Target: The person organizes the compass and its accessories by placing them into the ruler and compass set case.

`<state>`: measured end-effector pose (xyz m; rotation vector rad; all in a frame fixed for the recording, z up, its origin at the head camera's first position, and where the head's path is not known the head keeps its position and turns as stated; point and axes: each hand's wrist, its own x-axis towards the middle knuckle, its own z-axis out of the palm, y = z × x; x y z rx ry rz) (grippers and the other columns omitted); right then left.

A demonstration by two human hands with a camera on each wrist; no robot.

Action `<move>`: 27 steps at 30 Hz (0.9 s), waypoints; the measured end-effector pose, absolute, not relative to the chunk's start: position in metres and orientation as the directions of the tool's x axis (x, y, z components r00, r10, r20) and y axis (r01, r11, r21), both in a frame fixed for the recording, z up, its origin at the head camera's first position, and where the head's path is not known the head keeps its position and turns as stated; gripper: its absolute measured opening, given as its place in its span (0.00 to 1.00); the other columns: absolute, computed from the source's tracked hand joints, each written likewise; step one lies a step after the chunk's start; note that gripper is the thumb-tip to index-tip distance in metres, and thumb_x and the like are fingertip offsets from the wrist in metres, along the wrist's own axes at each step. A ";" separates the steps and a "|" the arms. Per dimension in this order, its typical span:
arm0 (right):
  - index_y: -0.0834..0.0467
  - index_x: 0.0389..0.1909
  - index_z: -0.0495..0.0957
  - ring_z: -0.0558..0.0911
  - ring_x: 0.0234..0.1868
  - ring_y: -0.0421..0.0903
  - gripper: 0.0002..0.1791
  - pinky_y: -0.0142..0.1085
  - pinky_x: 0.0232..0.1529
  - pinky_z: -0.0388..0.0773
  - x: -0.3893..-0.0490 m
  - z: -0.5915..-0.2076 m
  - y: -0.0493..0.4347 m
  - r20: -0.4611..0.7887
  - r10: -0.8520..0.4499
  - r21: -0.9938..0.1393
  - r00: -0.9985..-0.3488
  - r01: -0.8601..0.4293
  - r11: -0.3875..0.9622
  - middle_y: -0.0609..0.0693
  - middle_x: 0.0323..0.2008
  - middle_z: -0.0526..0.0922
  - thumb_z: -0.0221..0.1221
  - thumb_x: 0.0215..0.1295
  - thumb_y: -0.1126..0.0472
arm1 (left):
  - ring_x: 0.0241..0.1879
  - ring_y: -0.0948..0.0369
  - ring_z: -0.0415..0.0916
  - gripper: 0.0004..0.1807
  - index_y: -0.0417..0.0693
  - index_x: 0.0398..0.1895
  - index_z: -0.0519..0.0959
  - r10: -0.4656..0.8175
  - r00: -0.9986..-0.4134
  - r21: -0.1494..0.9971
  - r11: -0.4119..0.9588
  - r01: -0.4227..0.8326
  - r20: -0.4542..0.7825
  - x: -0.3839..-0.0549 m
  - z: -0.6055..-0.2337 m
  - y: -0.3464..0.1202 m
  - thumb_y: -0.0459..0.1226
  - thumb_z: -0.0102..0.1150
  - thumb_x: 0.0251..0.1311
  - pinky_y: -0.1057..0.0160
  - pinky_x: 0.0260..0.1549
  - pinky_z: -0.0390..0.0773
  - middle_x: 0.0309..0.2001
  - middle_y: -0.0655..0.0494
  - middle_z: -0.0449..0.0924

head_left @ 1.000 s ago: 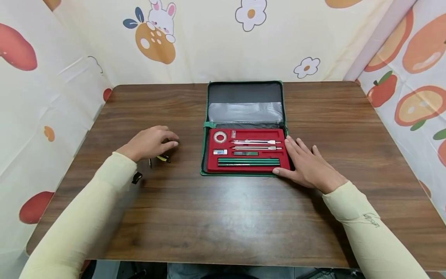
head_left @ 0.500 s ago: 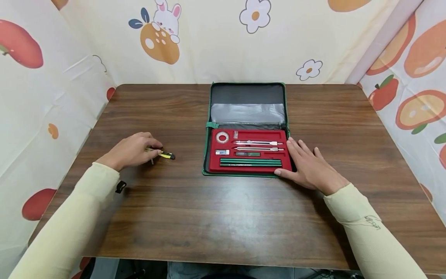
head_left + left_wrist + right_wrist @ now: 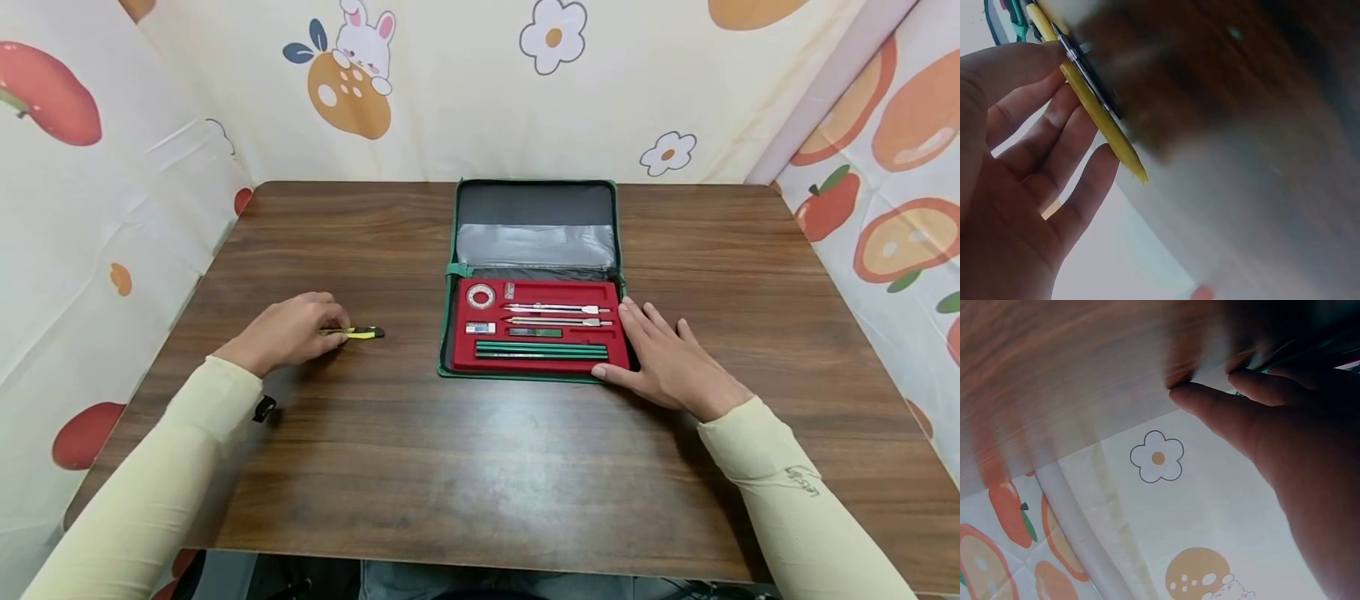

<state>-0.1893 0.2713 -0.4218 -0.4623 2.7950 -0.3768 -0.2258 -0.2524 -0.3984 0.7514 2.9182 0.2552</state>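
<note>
My left hand (image 3: pixel 292 329) is at the left of the table and pinches a slim yellow tool (image 3: pixel 363 333) with a black end. In the left wrist view the thumb and fingers hold its tapered yellow body (image 3: pixel 1107 122), with a thin pointed metal piece (image 3: pixel 1088 72) alongside; I cannot tell what kind of tool it is. An opened green zip case (image 3: pixel 536 202) with a red tray (image 3: pixel 577 289) lies near the middle. My right hand (image 3: pixel 667 358) rests at the tray's right edge, fingers extended; the right wrist view shows its fingertips (image 3: pixel 1185 394).
The tray holds a roll of tape (image 3: pixel 481 296), metal compass pieces (image 3: pixel 558 309), an eraser (image 3: pixel 481 328) and green pencils (image 3: pixel 542 345). The brown wooden table (image 3: pixel 450 467) meets a patterned curtain (image 3: pixel 465 92) at the back. A black clip (image 3: pixel 264 408) hangs under the left wrist.
My left hand has moved left, uncovering more of the yellow tool, which has turned to lie more level. The right hand stays at the case.
</note>
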 end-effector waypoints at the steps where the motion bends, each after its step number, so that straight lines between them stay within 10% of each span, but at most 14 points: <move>1: 0.61 0.80 0.40 0.44 0.77 0.66 0.66 0.71 0.67 0.37 -0.189 -0.422 0.271 -0.233 -0.349 -0.300 -0.908 -0.274 0.914 0.61 0.79 0.44 0.47 0.57 0.18 | 0.33 0.61 0.73 0.04 0.55 0.38 0.86 0.488 -0.870 0.183 0.864 0.470 -0.069 -0.226 -0.399 -0.251 0.41 0.67 0.62 0.51 0.33 0.76 0.38 0.60 0.77; 27: 0.60 0.80 0.40 0.44 0.77 0.66 0.66 0.70 0.68 0.37 -0.189 -0.421 0.272 -0.239 -0.343 -0.289 -0.908 -0.270 0.918 0.60 0.79 0.43 0.47 0.56 0.18 | 0.30 0.63 0.74 0.03 0.54 0.37 0.85 0.620 -0.781 0.179 0.762 0.622 0.074 -0.251 -0.384 -0.189 0.41 0.66 0.62 0.56 0.31 0.76 0.37 0.62 0.82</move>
